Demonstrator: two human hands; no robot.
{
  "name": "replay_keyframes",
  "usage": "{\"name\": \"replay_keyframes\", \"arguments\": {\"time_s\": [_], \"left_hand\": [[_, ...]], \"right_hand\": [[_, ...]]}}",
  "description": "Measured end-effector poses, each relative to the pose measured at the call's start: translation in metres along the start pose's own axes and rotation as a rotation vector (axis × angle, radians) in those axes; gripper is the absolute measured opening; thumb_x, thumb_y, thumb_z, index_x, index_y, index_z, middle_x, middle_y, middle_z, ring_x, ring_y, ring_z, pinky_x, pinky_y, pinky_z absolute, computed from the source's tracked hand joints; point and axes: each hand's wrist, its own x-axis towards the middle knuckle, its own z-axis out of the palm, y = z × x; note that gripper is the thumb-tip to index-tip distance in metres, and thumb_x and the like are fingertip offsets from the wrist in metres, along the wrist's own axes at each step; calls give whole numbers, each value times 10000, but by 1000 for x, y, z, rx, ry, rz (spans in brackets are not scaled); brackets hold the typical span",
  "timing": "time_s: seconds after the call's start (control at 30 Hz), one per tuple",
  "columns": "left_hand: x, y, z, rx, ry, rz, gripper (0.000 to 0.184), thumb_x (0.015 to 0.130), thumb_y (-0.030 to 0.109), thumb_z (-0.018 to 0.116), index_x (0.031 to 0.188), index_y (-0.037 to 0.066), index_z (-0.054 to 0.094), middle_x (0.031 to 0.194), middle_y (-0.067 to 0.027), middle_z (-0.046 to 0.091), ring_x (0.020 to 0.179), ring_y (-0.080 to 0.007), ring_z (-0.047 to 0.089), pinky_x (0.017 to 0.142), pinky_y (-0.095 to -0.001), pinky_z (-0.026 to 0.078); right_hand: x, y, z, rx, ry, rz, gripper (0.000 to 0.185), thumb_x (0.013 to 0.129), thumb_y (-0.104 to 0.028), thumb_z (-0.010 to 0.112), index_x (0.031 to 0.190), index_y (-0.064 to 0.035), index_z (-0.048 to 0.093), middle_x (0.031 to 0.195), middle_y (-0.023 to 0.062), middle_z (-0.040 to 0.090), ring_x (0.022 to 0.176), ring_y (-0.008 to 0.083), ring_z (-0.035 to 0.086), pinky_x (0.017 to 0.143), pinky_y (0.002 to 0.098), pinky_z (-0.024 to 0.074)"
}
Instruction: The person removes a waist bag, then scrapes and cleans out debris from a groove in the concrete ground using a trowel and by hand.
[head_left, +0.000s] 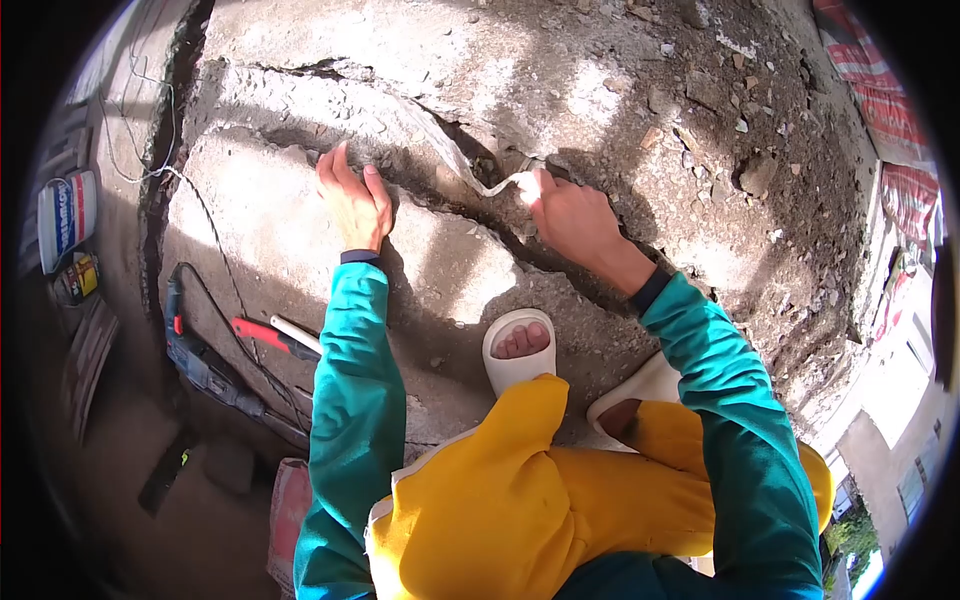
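My right hand (578, 222) pinches the end of a whitish, crumpled strip (440, 140) between thumb and fingers. It may be plastic or cloth; I cannot tell which. The strip runs up and left along a crack in the broken concrete, partly lying in the gap. To the left, my left hand (357, 203) rests on the edge of the concrete slab (250, 190), fingers stretched out and holding nothing. Dirt and rubble fill the crack (465, 205) between my hands. Below them is my foot in a white slipper (508, 368).
On the left lie a blue power tool (215, 375) with a black cord and a red-and-black handled tool (270, 336). A white bucket (68, 218) stands farther left. Loose stones and a larger rock (758, 175) are at right, with red striped sacks (885, 95) beyond.
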Motion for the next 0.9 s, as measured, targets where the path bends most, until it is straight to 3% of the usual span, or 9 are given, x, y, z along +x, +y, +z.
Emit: {"name": "replay_keyframes", "arguments": {"time_s": [0.07, 0.17, 0.33, 0.5, 0.6, 0.67, 0.73, 0.77, 0.9], "left_hand": [[-1, 1, -2, 55, -32, -18, 467, 870, 158, 536, 1289, -33, 457, 1269, -239, 424, 1205, -413, 395, 1035, -517, 303], [-2, 0, 0, 33, -21, -16, 466, 871, 164, 534, 1288, -31, 458, 1269, -239, 426, 1207, -412, 395, 1037, -518, 301], [-4, -1, -1, 35, -27, -6, 467, 875, 171, 529, 1286, -37, 457, 1264, -236, 429, 1205, -412, 398, 1039, -516, 304], [-1, 0, -1, 55, -19, 14, 464, 877, 173, 527, 1280, -45, 457, 1259, -235, 431, 1200, -412, 404, 1035, -515, 311], [-1, -1, -1, 54, -19, 9, 461, 877, 174, 526, 1278, -45, 458, 1260, -232, 432, 1203, -411, 403, 1035, -513, 311], [-1, 1, -3, 65, -43, 4, 460, 902, 164, 519, 1308, -34, 431, 1286, -271, 409, 1220, -430, 398, 1042, -515, 307], [-1, 2, -4, 65, -41, 4, 459, 902, 167, 517, 1308, -31, 433, 1286, -270, 409, 1218, -429, 401, 1042, -515, 308], [-1, 2, -4, 63, -38, 3, 459, 903, 170, 516, 1309, -29, 435, 1286, -269, 410, 1216, -427, 403, 1042, -515, 308], [0, 1, 0, 34, -34, -19, 466, 873, 174, 531, 1282, -38, 458, 1272, -229, 427, 1223, -409, 383, 1039, -532, 295]], "right_hand": [[-4, -1, 9, 64, 82, 17, 309, 968, -310, 455, 1047, -17, 514, 704, 196, 645, 631, 392, 640, 587, 487, 525], [-18, 25, 22, -136, -342, 152, 270, 940, -266, 492, 1017, -8, 513, 784, 201, 658, 674, 362, 674, 602, 444, 548], [-33, 14, 2, -147, -233, 103, 250, 937, -245, 499, 1033, -15, 515, 776, 185, 658, 670, 367, 668, 626, 445, 545], [-1, -1, 6, 282, 60, -81, 289, 950, -275, 475, 1123, -54, 544, 833, 191, 655, 761, 384, 652, 701, 476, 524], [33, -13, 1, 489, -201, 153, 329, 975, -321, 427, 1104, -56, 573, 870, 223, 651, 838, 397, 634, 762, 501, 501], [45, -9, 22, 498, -208, 119, 394, 989, -355, 390, 1045, -29, 605, 883, 258, 642, 874, 414, 619, 799, 499, 486], [43, 11, 66, 262, -343, 9, 404, 986, -350, 394, 1020, -11, 612, 857, 263, 640, 883, 424, 615, 809, 501, 483], [32, 22, 71, 292, -208, -29, 415, 999, -357, 369, 1003, -3, 584, 825, 236, 644, 817, 440, 611, 746, 516, 485], [-19, 41, 10, -76, -437, -20, 352, 974, -318, 420, 1013, -2, 571, 793, 195, 654, 720, 408, 638, 661, 504, 515]]}}
